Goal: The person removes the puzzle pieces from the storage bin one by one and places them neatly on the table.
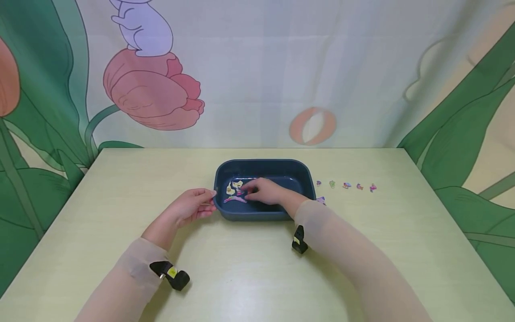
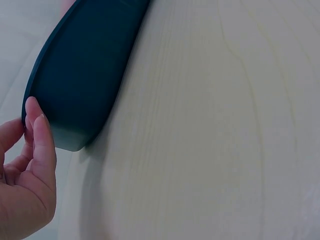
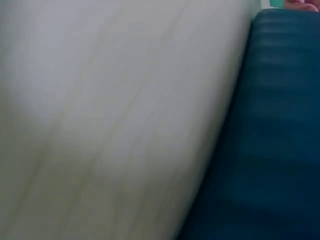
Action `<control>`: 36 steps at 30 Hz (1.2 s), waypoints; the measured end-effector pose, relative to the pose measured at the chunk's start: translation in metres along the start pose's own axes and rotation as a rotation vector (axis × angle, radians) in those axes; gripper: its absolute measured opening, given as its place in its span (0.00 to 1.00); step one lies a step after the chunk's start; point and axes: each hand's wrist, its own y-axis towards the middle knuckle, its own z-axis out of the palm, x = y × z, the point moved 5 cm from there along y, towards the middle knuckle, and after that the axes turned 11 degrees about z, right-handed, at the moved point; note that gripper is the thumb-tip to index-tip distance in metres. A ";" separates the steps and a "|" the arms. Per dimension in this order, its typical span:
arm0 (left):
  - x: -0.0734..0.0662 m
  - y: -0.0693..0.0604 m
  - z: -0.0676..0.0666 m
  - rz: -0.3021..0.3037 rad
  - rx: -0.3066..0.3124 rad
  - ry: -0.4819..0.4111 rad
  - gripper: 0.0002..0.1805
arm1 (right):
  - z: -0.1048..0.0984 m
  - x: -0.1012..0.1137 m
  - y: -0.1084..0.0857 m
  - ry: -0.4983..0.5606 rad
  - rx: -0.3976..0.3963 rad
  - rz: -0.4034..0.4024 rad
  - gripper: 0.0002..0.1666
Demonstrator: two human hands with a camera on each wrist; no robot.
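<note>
A dark blue rectangular tub point(image 1: 261, 216) with rounded corners stands on the table. My left hand point(image 1: 194, 205) pinches its left rim between thumb and fingers; the left wrist view shows this hand point(image 2: 35, 175) at the tub's end wall point(image 2: 85, 75). Inside, colourful flat sticker-like cutouts point(image 1: 230, 188) lie at the left, with a pink arched piece point(image 1: 235, 199) in front. My right hand point(image 1: 267, 191) reaches over the right front side into the tub, fingertips bent down beside the cutouts. Whether a piece is between those fingertips is too small to tell.
Right of the tub, several small colourful cutouts point(image 1: 347, 185) lie in a row on the pale wooden table point(image 1: 241, 277). Another purple piece point(image 1: 321, 200) lies against the tub's right side, partly hidden. A printed curtain point(image 1: 249, 76) hangs behind the table.
</note>
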 end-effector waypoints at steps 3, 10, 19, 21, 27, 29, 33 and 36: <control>0.000 0.000 0.001 0.006 0.006 0.000 0.18 | 0.003 0.000 0.000 -0.056 0.023 0.004 0.21; 0.001 0.001 0.001 0.009 0.014 0.001 0.20 | 0.005 -0.003 0.002 -0.110 -0.002 0.016 0.18; -0.003 -0.003 0.002 0.002 0.034 0.014 0.19 | 0.009 0.000 0.001 -0.216 0.004 -0.027 0.21; -0.004 -0.003 0.003 0.006 0.048 0.011 0.17 | 0.011 0.003 0.000 -0.296 0.015 -0.039 0.26; -0.005 -0.004 0.005 0.011 0.068 -0.016 0.13 | 0.012 0.005 0.000 -0.324 0.003 -0.056 0.20; -0.004 -0.003 0.005 0.009 0.071 -0.018 0.12 | 0.013 0.005 0.000 -0.324 0.004 -0.050 0.20; -0.002 -0.001 0.005 0.002 0.066 -0.018 0.12 | 0.014 0.007 0.000 -0.406 0.019 -0.060 0.25; -0.003 -0.001 0.005 0.002 0.065 -0.017 0.13 | 0.014 0.007 0.000 -0.410 0.016 -0.059 0.24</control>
